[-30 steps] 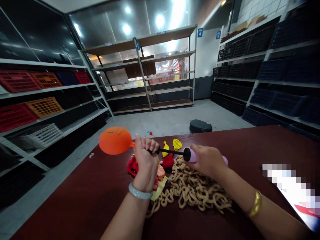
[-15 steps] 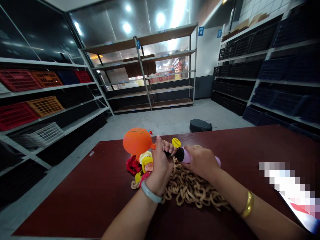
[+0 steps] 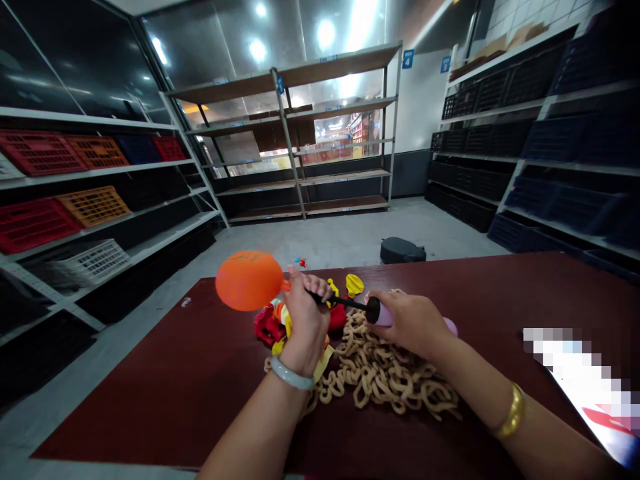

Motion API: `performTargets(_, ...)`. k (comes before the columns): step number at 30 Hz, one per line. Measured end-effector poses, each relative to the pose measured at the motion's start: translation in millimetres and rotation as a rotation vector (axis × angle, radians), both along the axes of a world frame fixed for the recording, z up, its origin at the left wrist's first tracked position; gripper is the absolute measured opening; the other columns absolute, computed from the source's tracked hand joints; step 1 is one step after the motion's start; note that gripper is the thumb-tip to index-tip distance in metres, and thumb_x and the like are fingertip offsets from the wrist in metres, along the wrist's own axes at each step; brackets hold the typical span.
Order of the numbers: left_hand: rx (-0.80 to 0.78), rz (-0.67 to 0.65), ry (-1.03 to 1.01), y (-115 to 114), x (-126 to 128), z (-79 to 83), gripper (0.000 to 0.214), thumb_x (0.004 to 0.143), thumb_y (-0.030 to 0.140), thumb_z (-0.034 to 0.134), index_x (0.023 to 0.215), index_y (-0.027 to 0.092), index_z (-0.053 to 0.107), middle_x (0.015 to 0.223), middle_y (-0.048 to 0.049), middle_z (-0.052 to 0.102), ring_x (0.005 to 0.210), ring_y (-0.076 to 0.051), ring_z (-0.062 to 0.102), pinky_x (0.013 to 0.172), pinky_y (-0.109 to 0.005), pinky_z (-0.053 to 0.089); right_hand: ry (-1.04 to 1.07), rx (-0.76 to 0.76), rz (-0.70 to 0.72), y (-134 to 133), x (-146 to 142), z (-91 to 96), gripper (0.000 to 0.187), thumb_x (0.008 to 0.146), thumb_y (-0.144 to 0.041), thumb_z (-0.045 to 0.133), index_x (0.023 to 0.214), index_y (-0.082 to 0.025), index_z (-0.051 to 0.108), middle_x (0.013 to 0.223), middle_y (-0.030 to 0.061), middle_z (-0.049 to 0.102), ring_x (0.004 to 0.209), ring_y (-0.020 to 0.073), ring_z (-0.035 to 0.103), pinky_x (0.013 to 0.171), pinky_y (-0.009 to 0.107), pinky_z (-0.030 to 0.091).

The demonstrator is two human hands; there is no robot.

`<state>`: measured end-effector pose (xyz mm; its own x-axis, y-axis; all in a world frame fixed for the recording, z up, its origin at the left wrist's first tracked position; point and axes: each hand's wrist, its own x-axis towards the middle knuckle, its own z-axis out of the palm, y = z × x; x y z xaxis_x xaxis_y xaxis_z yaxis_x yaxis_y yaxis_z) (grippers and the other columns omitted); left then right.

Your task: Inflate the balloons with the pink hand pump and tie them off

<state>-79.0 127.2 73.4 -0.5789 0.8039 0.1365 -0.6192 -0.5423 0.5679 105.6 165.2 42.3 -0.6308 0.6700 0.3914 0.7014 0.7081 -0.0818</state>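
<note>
An orange balloon (image 3: 249, 280), partly inflated, sticks out to the left of my left hand (image 3: 306, 313). That hand is closed round the balloon's neck and the black end of a hand balloon pump. My right hand (image 3: 413, 320) is wrapped round the pump's lilac barrel (image 3: 384, 314). Between the hands a thin black rod (image 3: 350, 303) of the pump lies exposed. Below them, a heap of tan, curly rings or strips (image 3: 385, 373) covers part of the table. Limp balloons, including a red one (image 3: 267, 328) and a yellow one (image 3: 355, 285), lie around and behind my left hand.
The dark red table (image 3: 150, 393) spans the foreground, with a bright, pixelated flat object (image 3: 585, 393) on its right. On the floor beyond stands a dark grey rounded item (image 3: 403, 250). Shelves with crates (image 3: 93, 207) line both sides; a metal rack (image 3: 303, 180) stands at the back.
My hands have moved apart, the left one shifting left with the balloon. More of the pump's black rod now shows, and the orange balloon looks slightly larger.
</note>
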Motion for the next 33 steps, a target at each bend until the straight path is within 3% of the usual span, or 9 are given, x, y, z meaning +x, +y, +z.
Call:
performTargets(4, -0.021, -0.077, 0.010, 0.0, 40.8, -13.9, 0.049, 0.085, 0.048, 0.055, 0.052, 0.017, 0.036, 0.045, 0.0039, 0.032, 0.038, -0.008, 0.034, 0.038, -0.023, 0.024, 0.029, -0.016, 0.026, -10.3, -8.7, 4.5, 0.050, 0.074, -0.050, 0.061, 0.118, -0.027, 0.053, 0.103, 0.0051, 0.068, 0.087, 0.0238, 0.063, 0.069, 0.031, 0.040)
performTargets(8, -0.012, -0.155, 0.010, -2.3, 53.7, -17.8, 0.048, 0.084, 0.046, 0.057, 0.053, 0.017, 0.036, 0.047, 0.0040, 0.033, 0.041, -0.008, 0.037, 0.042, -0.023, 0.029, 0.029, -0.016, 0.010, -13.3, -10.4, 5.5, 0.050, 0.073, -0.049, 0.063, 0.117, -0.027, 0.054, 0.101, 0.0051, 0.069, 0.088, 0.0235, 0.063, 0.069, 0.030, 0.040)
performTargets(12, -0.021, -0.167, 0.027, -1.3, 35.0, -8.7, 0.049, 0.084, 0.049, 0.056, 0.053, 0.017, 0.034, 0.047, 0.0044, 0.032, 0.040, -0.008, 0.034, 0.041, -0.023, 0.028, 0.013, 0.011, 0.006, -6.2, -3.4, 2.6, 0.050, 0.077, -0.053, 0.057, 0.118, -0.025, 0.054, 0.103, 0.0073, 0.068, 0.092, 0.0235, 0.063, 0.070, 0.030, 0.040)
performTargets(18, 0.050, -0.060, 0.002, -7.1, -24.1, 17.3, 0.049, 0.085, 0.046, 0.056, 0.056, 0.018, 0.029, 0.046, 0.0056, 0.026, 0.041, -0.007, 0.028, 0.042, -0.022, 0.024, -0.021, 0.014, -0.007, 11.2, 16.2, 0.7, 0.054, 0.079, -0.058, 0.052, 0.121, -0.025, 0.054, 0.097, 0.0067, 0.069, 0.085, 0.0220, 0.063, 0.071, 0.030, 0.041)
performTargets(21, 0.093, -0.030, -0.003, -9.8, -34.0, 22.2, 0.048, 0.086, 0.044, 0.055, 0.057, 0.018, 0.027, 0.046, 0.0056, 0.025, 0.041, -0.007, 0.028, 0.042, -0.022, 0.023, -0.011, 0.035, -0.029, 14.4, 20.4, 0.9, 0.052, 0.079, -0.056, 0.053, 0.121, -0.024, 0.053, 0.097, 0.0069, 0.068, 0.084, 0.0221, 0.063, 0.069, 0.030, 0.040)
performTargets(24, 0.116, -0.025, -0.015, -6.9, -20.3, 15.5, 0.048, 0.085, 0.043, 0.057, 0.057, 0.018, 0.027, 0.046, 0.0059, 0.026, 0.041, -0.007, 0.027, 0.042, -0.022, 0.023, -0.007, 0.048, -0.068, 12.1, 18.4, 0.4, 0.052, 0.078, -0.053, 0.055, 0.121, -0.024, 0.053, 0.096, 0.0070, 0.068, 0.082, 0.0224, 0.062, 0.067, 0.030, 0.039)
performTargets(28, 0.057, -0.102, -0.017, -1.0, 17.3, -5.2, 0.048, 0.084, 0.046, 0.056, 0.056, 0.018, 0.031, 0.047, 0.0055, 0.029, 0.041, -0.008, 0.031, 0.043, -0.023, 0.028, -0.011, 0.054, -0.077, 2.4, 8.8, 0.3, 0.049, 0.077, -0.050, 0.058, 0.117, -0.022, 0.054, 0.095, 0.0077, 0.067, 0.083, 0.0226, 0.061, 0.068, 0.030, 0.038)
performTargets(33, -0.013, -0.188, 0.047, -0.4, 51.8, -25.1, 0.042, 0.084, 0.045, 0.057, 0.058, 0.018, 0.039, 0.057, 0.0007, 0.048, 0.059, -0.013, 0.052, 0.064, -0.029, 0.044, -0.029, 0.056, -0.076, -6.4, -2.5, 3.2, 0.047, 0.075, -0.050, 0.061, 0.113, -0.023, 0.057, 0.091, 0.0069, 0.066, 0.083, 0.0229, 0.060, 0.066, 0.030, 0.036)
